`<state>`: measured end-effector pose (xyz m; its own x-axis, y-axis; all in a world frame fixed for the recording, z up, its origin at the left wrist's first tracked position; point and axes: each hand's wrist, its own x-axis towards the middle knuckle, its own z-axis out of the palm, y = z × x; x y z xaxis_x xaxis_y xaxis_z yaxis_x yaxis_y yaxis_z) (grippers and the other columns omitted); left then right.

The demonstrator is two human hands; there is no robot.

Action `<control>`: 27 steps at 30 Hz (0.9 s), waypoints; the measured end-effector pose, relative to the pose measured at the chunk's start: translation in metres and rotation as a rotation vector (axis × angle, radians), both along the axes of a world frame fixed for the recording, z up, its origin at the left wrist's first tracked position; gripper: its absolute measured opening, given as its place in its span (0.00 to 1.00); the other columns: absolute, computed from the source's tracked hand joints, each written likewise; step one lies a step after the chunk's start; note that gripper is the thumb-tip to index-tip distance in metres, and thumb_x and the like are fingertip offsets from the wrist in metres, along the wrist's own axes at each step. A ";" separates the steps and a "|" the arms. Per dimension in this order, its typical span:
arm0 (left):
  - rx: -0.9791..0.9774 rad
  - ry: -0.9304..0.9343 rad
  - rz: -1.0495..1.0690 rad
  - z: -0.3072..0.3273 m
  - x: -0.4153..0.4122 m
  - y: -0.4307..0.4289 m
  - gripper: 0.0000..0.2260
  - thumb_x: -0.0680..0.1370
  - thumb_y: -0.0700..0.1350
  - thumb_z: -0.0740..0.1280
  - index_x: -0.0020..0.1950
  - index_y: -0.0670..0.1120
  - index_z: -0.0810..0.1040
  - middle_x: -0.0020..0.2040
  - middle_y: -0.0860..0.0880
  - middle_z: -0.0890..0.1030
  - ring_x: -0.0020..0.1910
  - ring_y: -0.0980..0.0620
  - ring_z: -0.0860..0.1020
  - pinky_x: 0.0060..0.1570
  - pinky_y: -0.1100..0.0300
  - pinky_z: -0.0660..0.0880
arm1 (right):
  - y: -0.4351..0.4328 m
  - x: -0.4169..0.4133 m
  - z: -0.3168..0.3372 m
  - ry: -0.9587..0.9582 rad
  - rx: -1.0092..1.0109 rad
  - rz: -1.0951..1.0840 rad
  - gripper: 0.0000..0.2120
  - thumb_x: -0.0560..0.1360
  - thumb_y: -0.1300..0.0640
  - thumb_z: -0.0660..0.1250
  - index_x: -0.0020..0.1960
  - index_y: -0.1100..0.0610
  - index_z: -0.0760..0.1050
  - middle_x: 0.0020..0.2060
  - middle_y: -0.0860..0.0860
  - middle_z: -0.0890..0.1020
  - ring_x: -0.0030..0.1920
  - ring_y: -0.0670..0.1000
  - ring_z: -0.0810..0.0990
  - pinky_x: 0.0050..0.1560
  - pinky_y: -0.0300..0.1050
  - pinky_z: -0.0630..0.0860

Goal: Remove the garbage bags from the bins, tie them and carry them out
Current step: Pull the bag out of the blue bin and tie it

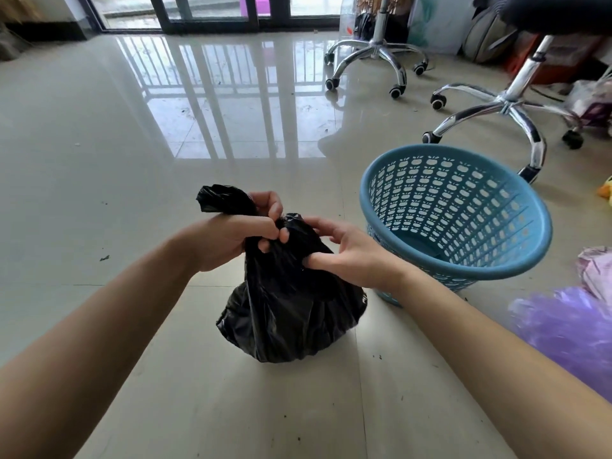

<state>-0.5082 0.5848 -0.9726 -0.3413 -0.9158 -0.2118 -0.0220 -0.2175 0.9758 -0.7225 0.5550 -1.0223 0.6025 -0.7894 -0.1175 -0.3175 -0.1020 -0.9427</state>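
A full black garbage bag (291,309) stands on the tiled floor in front of me, its top gathered into a neck. My left hand (238,233) grips the neck, and a loose end of black plastic sticks up past its knuckles. My right hand (344,250) pinches the bag just below the neck, thumb pressed into the plastic. To the right of the bag stands a blue perforated plastic bin (463,260), tilted toward me, with no bag in it.
Two swivel chairs with chrome star bases stand behind the bin, the left one (377,61) farther back and the right one (506,107) close to it. A purple plastic bag (563,326) lies at the right edge. Glass doors (212,11) at the back; open glossy floor to the left.
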 end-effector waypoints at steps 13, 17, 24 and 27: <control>-0.197 -0.355 0.492 -0.032 -0.010 -0.001 0.09 0.72 0.29 0.70 0.39 0.43 0.80 0.39 0.41 0.84 0.39 0.48 0.83 0.44 0.55 0.79 | 0.002 -0.017 -0.007 -0.077 0.162 -0.128 0.08 0.76 0.59 0.70 0.55 0.53 0.82 0.49 0.53 0.87 0.53 0.54 0.85 0.61 0.53 0.80; -0.159 -0.136 0.642 -0.034 -0.015 0.000 0.13 0.72 0.27 0.69 0.34 0.44 0.78 0.48 0.43 0.83 0.50 0.47 0.82 0.50 0.55 0.80 | 0.008 -0.013 -0.013 -0.125 0.232 -0.107 0.08 0.77 0.58 0.72 0.56 0.56 0.81 0.52 0.56 0.86 0.52 0.53 0.85 0.62 0.53 0.79; 0.030 0.462 0.524 -0.023 -0.018 0.001 0.16 0.74 0.28 0.66 0.34 0.46 0.69 0.41 0.48 0.81 0.45 0.50 0.83 0.47 0.58 0.81 | 0.018 -0.004 -0.024 -0.166 0.226 -0.059 0.09 0.78 0.57 0.71 0.57 0.57 0.81 0.51 0.52 0.86 0.55 0.51 0.85 0.63 0.53 0.78; 0.008 0.449 0.526 -0.025 -0.019 0.000 0.17 0.73 0.27 0.66 0.34 0.46 0.66 0.42 0.46 0.81 0.47 0.48 0.82 0.48 0.58 0.81 | 0.017 -0.006 -0.020 -0.151 0.315 -0.004 0.15 0.80 0.46 0.67 0.57 0.57 0.82 0.52 0.51 0.86 0.55 0.51 0.84 0.66 0.53 0.76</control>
<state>-0.5270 0.5849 -0.9974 0.0914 -0.9826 -0.1617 0.4940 -0.0963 0.8641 -0.7282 0.5715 -1.0427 0.6288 -0.7309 -0.2654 -0.1723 0.2019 -0.9641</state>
